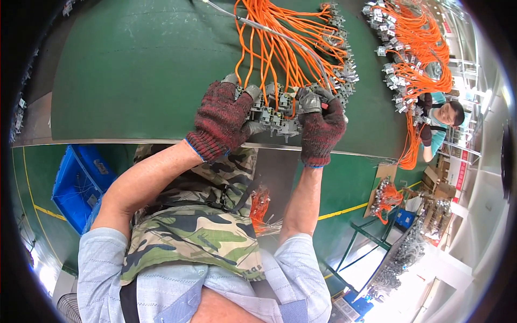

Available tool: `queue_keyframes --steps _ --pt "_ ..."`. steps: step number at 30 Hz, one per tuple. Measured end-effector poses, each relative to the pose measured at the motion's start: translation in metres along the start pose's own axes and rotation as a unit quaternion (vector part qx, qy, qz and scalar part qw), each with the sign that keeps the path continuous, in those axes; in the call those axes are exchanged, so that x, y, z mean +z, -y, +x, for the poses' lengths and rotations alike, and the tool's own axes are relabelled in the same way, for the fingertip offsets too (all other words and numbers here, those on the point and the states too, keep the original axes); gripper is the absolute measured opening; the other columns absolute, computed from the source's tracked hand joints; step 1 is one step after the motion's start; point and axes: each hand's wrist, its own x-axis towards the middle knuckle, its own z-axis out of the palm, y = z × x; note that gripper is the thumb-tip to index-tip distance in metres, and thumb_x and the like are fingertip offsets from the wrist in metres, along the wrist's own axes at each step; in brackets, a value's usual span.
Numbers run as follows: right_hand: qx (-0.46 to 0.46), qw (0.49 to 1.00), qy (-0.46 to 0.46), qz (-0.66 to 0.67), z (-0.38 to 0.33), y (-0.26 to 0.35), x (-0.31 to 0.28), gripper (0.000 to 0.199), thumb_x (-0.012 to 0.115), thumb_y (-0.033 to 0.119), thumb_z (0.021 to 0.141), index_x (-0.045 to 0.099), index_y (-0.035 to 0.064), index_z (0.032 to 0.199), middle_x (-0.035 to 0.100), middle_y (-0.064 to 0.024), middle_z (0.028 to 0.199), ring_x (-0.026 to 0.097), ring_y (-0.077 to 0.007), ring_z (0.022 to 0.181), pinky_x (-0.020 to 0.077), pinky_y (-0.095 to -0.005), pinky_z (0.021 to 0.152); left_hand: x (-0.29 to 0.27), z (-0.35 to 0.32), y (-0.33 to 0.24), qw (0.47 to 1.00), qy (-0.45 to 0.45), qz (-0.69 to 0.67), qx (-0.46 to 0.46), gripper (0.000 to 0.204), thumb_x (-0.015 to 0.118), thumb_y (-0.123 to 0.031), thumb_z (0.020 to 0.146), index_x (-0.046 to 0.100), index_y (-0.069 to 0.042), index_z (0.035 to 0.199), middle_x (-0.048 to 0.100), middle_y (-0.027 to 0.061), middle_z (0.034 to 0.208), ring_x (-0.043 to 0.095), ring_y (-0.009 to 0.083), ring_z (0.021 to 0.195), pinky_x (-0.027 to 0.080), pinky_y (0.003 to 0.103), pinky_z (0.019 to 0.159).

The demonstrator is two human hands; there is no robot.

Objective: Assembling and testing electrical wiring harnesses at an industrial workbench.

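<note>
Both my hands wear dark red and black knitted gloves with grey-coated fingertips. My left hand (225,116) closes around the left end of a row of grey cable connectors (277,116), near the table's front edge. My right hand (323,123) is at the row's right end, its fingers pinched together. A small red piece shows beside those fingers; what they grip is mostly hidden. Orange cables (266,46) run from the connectors to the far side. Across them a grey cable (280,33) slants down to my right fingers.
More grey connectors (344,64) fan out to the right on the green table (145,70). Another heap of orange cables (425,48) lies farther right, where a co-worker (447,114) stands. A blue bin (78,183) is below left. Orange bundles (386,199) lie lower right, near a green metal frame (371,237).
</note>
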Motion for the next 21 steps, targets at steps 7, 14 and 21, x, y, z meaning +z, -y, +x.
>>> queue_keyframes --steps 7,14,21 --pt "-0.033 0.997 0.014 -0.064 0.004 -0.009 0.002 0.028 0.08 0.016 0.095 0.073 -0.0018 0.115 0.075 -0.0051 0.093 0.066 -0.0103 0.083 0.0572 -0.0295 0.078 -0.003 0.0 -0.003 1.0 0.003 0.023 -0.005 0.083 0.092 -0.043 0.071 0.062 -0.007 0.14 0.052 0.0369 0.139 0.055 0.0545 0.124 0.047 0.062 0.105" --pt "-0.083 0.996 0.014 -0.032 0.004 -0.015 0.004 0.024 0.079 0.012 0.096 0.073 -0.0009 0.115 0.076 -0.0058 0.093 0.067 -0.0095 0.08 0.0556 -0.0271 0.07 -0.002 -0.001 -0.002 1.0 0.014 0.022 -0.001 0.083 0.091 -0.044 0.072 0.062 -0.007 0.14 0.051 0.0371 0.14 0.054 0.0549 0.126 0.046 0.063 0.105" --pt "-0.055 0.996 0.067 -0.002 -0.022 -0.008 0.012 0.026 0.079 0.006 0.093 0.073 -0.0024 0.117 0.076 -0.0059 0.092 0.07 -0.0106 0.083 0.0584 -0.0275 0.074 -0.005 0.002 -0.001 0.999 0.032 0.008 -0.011 0.084 0.091 -0.043 0.073 0.06 -0.008 0.143 0.051 0.0368 0.141 0.054 0.055 0.126 0.045 0.063 0.107"
